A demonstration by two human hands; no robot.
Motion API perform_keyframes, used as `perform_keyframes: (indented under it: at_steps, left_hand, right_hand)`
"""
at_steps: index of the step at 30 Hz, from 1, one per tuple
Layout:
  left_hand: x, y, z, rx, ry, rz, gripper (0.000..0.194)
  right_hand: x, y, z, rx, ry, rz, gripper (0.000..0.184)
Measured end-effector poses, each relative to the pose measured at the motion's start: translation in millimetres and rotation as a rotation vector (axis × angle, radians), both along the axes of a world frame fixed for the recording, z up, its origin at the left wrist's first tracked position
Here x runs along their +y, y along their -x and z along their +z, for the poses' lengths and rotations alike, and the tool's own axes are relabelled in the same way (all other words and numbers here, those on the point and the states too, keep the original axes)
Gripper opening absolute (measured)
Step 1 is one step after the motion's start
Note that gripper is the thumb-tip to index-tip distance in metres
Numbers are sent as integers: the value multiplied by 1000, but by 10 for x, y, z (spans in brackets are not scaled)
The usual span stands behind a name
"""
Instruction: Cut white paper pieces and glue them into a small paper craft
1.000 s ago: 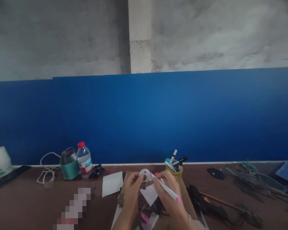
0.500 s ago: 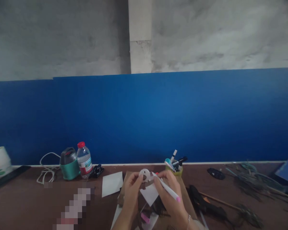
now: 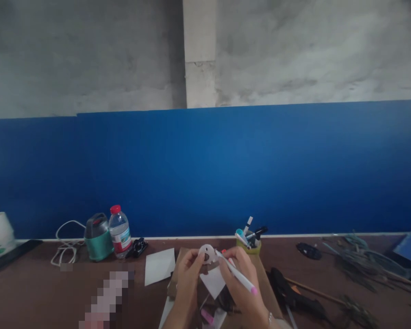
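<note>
My left hand (image 3: 187, 276) pinches a small round white paper disc (image 3: 206, 252) with dark marks on it, held up above the brown table (image 3: 37, 292). My right hand (image 3: 241, 284) grips a white marker with a pink end (image 3: 238, 275), its tip touching the disc. Both hands are closed on what they hold. Beneath them lie a white paper scrap (image 3: 212, 281) and a brown cardboard piece (image 3: 174, 283). A pink marker cap (image 3: 207, 316) lies near my wrists.
A yellow-green cup of pens (image 3: 248, 241) stands just behind my right hand. A white paper square (image 3: 159, 266), water bottle (image 3: 119, 232), teal container (image 3: 97, 237) and white cable (image 3: 65, 246) sit left. A black glue gun (image 3: 292, 294) and dried stems (image 3: 366, 262) lie right.
The view has tilted up slightly, so everything sits a little lower in frame. My hands keep the disc and marker together with only small shifts.
</note>
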State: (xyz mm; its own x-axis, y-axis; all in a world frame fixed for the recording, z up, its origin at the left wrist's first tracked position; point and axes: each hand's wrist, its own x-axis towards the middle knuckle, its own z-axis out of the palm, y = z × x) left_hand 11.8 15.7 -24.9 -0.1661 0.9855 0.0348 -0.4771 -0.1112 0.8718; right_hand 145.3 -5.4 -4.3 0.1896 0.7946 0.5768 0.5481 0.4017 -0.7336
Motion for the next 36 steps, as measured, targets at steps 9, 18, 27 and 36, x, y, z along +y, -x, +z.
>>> perform_keyframes:
  at_steps: [9,18,27,36]
  left_hand:
    - [1,-5,28,-4,-5,20,40]
    - [-2,-11,5,0,-7,16,41]
    - [-40,-17,52,8,-9,14,40]
    - [-45,-13,52,13,-16,19,39]
  right_hand:
    - [-2,4,-7,-1,-3,13,10]
    - [-1,3,-29,2,-15,3,10]
    - [-12,5,-8,-6,-4,-18,10]
    - [-22,11,10,-7,8,-2,12]
